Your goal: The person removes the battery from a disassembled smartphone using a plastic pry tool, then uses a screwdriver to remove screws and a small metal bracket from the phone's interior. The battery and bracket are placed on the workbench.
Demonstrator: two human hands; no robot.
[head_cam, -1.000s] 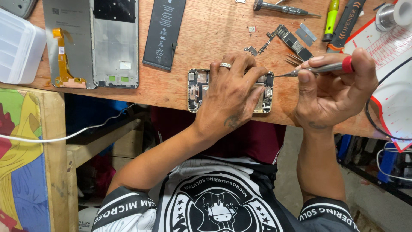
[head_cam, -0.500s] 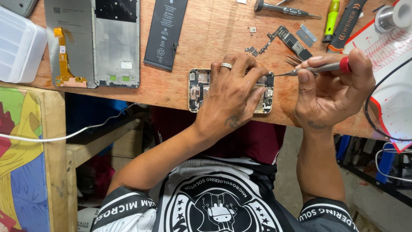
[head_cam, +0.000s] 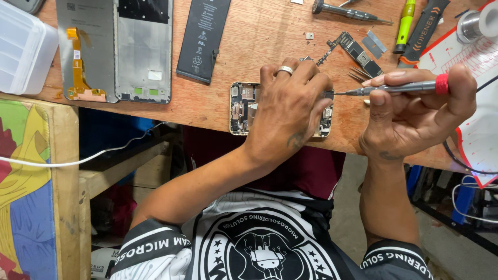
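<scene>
An opened phone [head_cam: 241,108] lies near the front edge of the wooden workbench [head_cam: 259,46], its insides exposed. My left hand [head_cam: 289,106], with a ring on one finger, presses flat over the phone's middle and right part. My right hand [head_cam: 415,111] grips a slim grey screwdriver with a red collar [head_cam: 399,88], held level, its tip pointing left at the phone's right end beside my left fingers. The part under my left hand is hidden.
A black battery [head_cam: 203,37] and a grey display frame with an orange flex cable [head_cam: 116,49] lie at the left. A circuit board [head_cam: 355,52], another screwdriver [head_cam: 345,11], a green tool [head_cam: 404,23] and a white plastic box [head_cam: 23,52] sit around.
The right hand has shifted slightly, bringing the screwdriver tip a little lower beside the phone. The left hand stays pressed on the phone.
</scene>
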